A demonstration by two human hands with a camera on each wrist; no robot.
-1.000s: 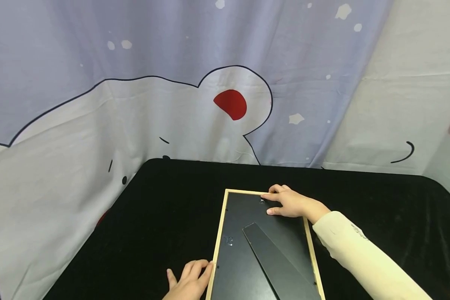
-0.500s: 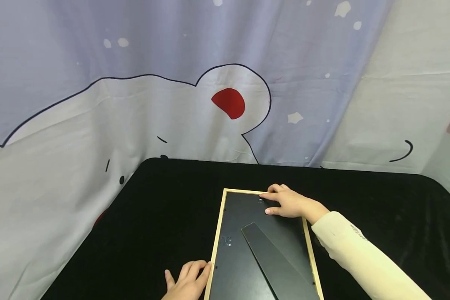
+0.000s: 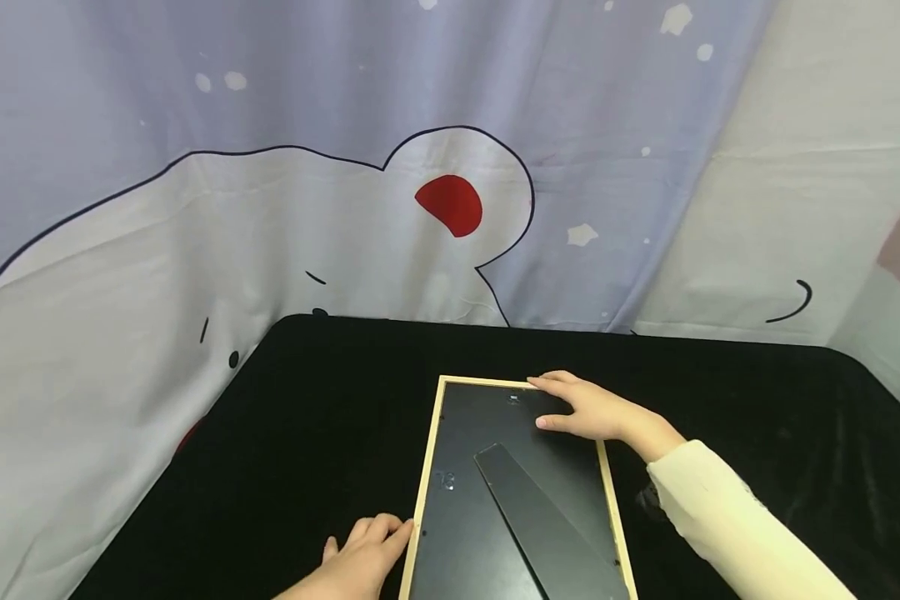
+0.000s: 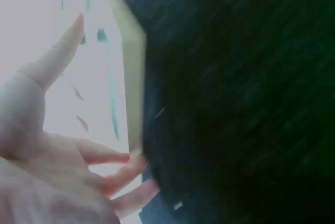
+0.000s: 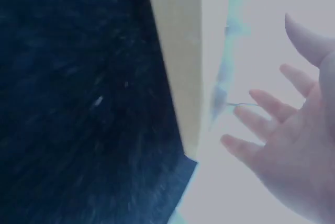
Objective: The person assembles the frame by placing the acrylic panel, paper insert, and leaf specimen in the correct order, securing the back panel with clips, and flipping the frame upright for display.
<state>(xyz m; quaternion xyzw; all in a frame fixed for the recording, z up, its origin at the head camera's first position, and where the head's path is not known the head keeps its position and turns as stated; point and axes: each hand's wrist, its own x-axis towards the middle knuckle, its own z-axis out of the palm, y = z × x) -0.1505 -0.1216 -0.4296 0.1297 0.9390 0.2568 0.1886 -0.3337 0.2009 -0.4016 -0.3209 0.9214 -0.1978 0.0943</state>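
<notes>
Face down on the black cloth lies a picture frame [image 3: 450, 546] with a pale wooden border and a black back. Its fold-out stand [image 3: 543, 525] slants across the back panel. My left hand [image 3: 363, 554] touches the frame's left side with its fingertips, thumb held away; the left wrist view shows these fingers [image 4: 128, 174] against the wooden border [image 4: 134, 88]. Over the top right corner hovers my right hand [image 3: 581, 410], fingers loosely extended. In the right wrist view, that hand [image 5: 293, 145] appears apart from the border [image 5: 180, 51]. The frame's bottom edge is outside the head view.
A black cloth [image 3: 307, 417] covers the table around the picture frame. Behind it hangs a printed curtain [image 3: 345, 217] in lilac and white. Two small metal hangers, one on the left [image 3: 447, 480] and one near the top [image 3: 513, 400], sit on the back panel.
My right hand has shifted slightly right, its fingers straightening off the frame's top edge and uncovering a hanger. My left wrist has swung left while its fingertips stay at the side. The head view drifts slightly.
</notes>
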